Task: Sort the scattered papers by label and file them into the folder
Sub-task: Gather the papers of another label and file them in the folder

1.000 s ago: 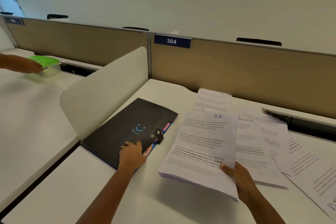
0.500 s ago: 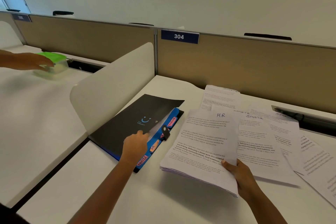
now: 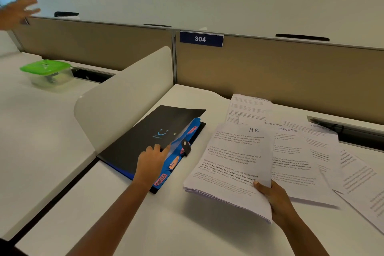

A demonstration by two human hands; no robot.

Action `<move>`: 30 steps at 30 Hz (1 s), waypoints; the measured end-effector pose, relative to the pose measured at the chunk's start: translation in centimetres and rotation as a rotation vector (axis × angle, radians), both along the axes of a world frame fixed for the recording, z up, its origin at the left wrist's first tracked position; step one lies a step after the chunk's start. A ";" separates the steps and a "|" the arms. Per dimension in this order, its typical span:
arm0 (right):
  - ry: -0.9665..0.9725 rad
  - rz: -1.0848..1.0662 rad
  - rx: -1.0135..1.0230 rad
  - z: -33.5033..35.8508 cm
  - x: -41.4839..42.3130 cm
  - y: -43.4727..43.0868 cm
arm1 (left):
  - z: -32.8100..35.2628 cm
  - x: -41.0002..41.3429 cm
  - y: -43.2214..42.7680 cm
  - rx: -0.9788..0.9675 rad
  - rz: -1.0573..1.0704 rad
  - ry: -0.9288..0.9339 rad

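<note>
Leftmost, green-lidded box (image 3: 47, 72) on neighbouring desk. Left hand (image 3: 151, 162) pinches edge of black folder cover (image 3: 145, 137), lifted off blue tabbed dividers (image 3: 176, 162). Right hand (image 3: 276, 199) grips HR stack (image 3: 230, 166) above desk (image 3: 145, 224). SPORTS sheets (image 3: 301, 164) lie beside.

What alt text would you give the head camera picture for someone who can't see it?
At a white desk, the left hand lifts the black cover of a tabbed folder while the right hand holds a paper stack marked HR. Sheets marked SPORTS lie scattered to the right.
</note>
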State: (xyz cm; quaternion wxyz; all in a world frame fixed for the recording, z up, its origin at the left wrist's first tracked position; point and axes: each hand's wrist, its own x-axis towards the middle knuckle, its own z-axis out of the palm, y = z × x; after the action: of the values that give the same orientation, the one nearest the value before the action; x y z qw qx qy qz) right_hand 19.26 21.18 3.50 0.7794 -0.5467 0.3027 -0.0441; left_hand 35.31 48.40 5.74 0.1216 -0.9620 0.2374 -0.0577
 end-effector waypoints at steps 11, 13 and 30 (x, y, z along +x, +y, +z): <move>0.004 -0.011 0.053 -0.4 0.2 0.3 | 0.9 -0.5 -1.1 0.063 0.112 0.023; 0.007 -0.010 0.041 -0.3 0.1 0.2 | 0.8 -0.7 -1.3 0.037 0.140 0.020; 0.013 -0.030 0.026 0.7 -0.3 0.1 | -0.1 -1.3 -1.2 0.200 0.032 0.066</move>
State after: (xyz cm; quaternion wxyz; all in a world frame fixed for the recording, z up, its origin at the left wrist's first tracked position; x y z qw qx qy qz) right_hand 18.94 21.24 4.24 0.7839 -0.5320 0.3164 -0.0484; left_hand 33.97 47.17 5.60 0.2101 -0.9502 0.2303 -0.0001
